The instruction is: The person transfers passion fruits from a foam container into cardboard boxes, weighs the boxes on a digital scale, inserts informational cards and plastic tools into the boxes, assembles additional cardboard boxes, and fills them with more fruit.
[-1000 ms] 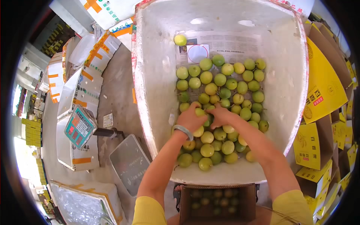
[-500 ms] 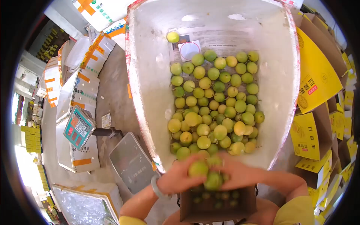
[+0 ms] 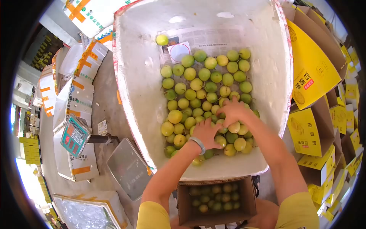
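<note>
Many green and yellow round fruits [image 3: 196, 84] lie in a large white foam box [image 3: 267, 76] lined with newspaper [image 3: 217, 37]. My left hand [image 3: 206, 134], with a bangle on its wrist, rests on fruits in the lower middle of the heap, fingers spread. To its upper right, my right hand [image 3: 232, 112] reaches onto the fruits with its fingers apart. Both palms face down, so fruit under them is partly hidden. Below the foam box, a brown cardboard box [image 3: 246, 198] holds several fruits in rows. One yellow fruit [image 3: 162, 39] sits apart at the top left.
A digital scale display [image 3: 75, 136] on a post and its grey platform [image 3: 129, 168] stand at the left. Foam boxes [image 3: 76, 160] with orange tape are behind them. Yellow printed cartons [image 3: 312, 68] are stacked at the right. Plastic-wrapped contents fill a box [image 3: 85, 213] at the lower left.
Half a second ago both hands held fruits above the cardboard box; now they are back over the heap in the foam box. More fruits show in the cardboard box. The view has shifted.
</note>
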Demonstrator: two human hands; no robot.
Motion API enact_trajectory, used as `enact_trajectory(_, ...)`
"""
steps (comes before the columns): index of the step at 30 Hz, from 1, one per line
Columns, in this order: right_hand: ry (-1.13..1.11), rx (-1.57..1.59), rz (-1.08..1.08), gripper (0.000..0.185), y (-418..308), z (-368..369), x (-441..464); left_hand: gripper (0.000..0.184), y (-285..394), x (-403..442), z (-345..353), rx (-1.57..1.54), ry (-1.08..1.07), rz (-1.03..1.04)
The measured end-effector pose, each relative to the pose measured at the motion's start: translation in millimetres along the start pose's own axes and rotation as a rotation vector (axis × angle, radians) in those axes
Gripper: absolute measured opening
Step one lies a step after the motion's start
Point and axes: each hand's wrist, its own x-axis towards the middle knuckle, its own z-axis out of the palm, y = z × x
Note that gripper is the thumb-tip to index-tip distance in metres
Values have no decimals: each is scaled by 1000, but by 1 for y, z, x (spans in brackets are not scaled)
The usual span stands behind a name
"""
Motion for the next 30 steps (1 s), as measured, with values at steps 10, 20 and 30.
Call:
enact_trajectory(10,-60,-288,-131,77,-2,18,-4,44,27,-5,28,324,15,112)
enact_trajectory(20,708,674,-275,74,10,38,-124,45,22,-92,-60,-298,486,-47)
enact_trajectory(30,329,555,-208,66,4,72,-142,47,45,-132,-61,-395,-333,16)
